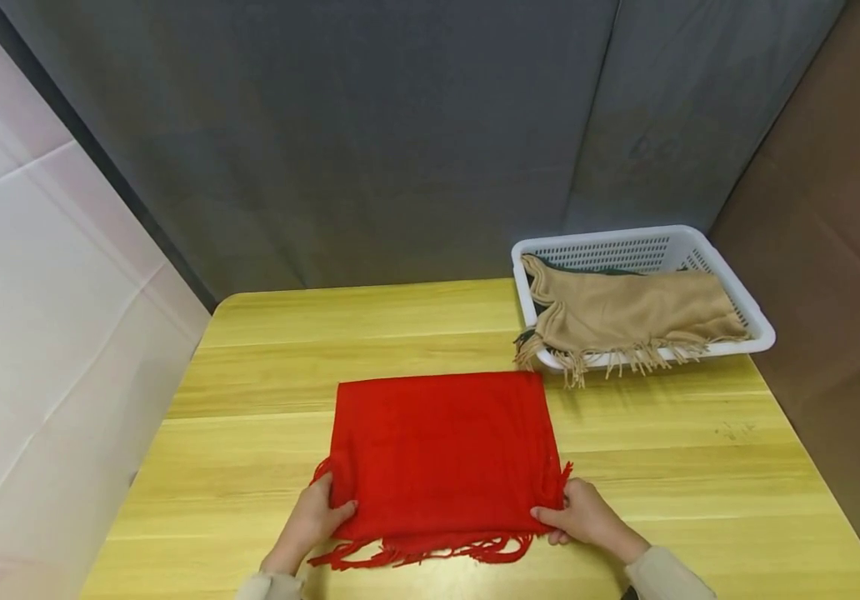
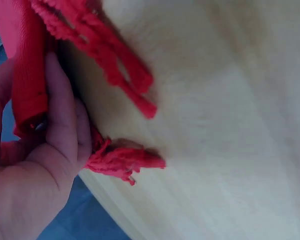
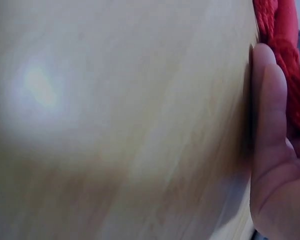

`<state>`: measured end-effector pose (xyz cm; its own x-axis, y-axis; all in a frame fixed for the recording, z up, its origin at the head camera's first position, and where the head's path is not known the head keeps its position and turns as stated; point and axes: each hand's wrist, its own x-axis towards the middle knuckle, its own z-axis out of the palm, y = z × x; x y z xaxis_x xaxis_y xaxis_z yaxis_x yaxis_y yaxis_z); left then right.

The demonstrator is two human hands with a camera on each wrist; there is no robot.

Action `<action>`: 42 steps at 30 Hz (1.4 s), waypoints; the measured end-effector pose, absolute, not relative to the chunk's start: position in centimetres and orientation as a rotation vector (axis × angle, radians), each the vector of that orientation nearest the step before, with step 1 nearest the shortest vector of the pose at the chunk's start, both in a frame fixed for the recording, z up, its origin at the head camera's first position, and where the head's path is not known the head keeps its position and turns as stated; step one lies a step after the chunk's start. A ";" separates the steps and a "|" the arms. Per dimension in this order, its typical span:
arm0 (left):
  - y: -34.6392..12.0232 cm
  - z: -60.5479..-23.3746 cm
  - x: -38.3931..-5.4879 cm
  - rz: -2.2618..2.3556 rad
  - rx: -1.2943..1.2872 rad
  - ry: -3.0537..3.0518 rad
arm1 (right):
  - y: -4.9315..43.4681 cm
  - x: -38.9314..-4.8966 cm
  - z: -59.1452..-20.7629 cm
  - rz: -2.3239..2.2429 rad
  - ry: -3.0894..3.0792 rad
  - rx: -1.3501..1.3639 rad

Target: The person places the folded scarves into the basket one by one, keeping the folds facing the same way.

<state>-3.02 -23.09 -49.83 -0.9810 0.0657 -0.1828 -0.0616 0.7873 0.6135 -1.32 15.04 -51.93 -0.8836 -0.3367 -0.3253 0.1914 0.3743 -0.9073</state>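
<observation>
A red fringed scarf (image 1: 441, 454), folded into a rough rectangle, lies flat on the wooden table with its fringe along the near edge. My left hand (image 1: 312, 515) grips its near left corner, thumb on top and fingers underneath. In the left wrist view, the folded red edge of the scarf (image 2: 29, 90) sits between thumb and fingers, with loose tassels beside them. The near right corner is pinched by my right hand (image 1: 586, 515), its thumb over the cloth. In the right wrist view, that hand's fingers (image 3: 272, 100) pass under the red fringe, close to the tabletop.
A white plastic basket (image 1: 763, 329) stands at the table's back right. Inside lies a folded tan scarf (image 1: 632, 308), its fringe hanging over the near rim, with dark cloth partly hidden beneath. A grey curtain (image 1: 370, 150) hangs behind the wooden table (image 1: 235, 467).
</observation>
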 end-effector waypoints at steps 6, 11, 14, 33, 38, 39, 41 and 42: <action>-23.3 -50.3 -2.6 1.035 -0.130 2.842 | 16.4 -1.7 -51.5 -1.519 2.105 -0.155; -23.5 -50.4 -2.9 1.071 -0.219 2.952 | 17.7 -2.6 -51.2 -1.442 2.198 -0.150; -23.5 -50.5 -3.3 1.065 -0.238 3.062 | 18.4 -3.4 -51.0 -1.396 2.269 -0.146; -24.7 -50.5 -5.4 1.079 -0.295 2.973 | 17.5 -7.1 -50.5 -1.408 2.624 -0.035; -24.6 -49.6 -5.6 1.160 -0.242 2.848 | 16.8 -7.2 -50.5 -1.470 2.618 -0.014; -24.5 -49.4 -5.7 1.181 -0.247 2.812 | 16.7 -7.3 -50.5 -1.495 2.599 -0.010; -24.4 -48.9 -5.7 1.201 -0.263 2.747 | 16.5 -7.3 -50.5 -1.547 2.557 0.005; -24.3 -48.7 -5.8 1.206 -0.274 2.713 | 16.4 -7.3 -50.6 -1.578 2.525 0.018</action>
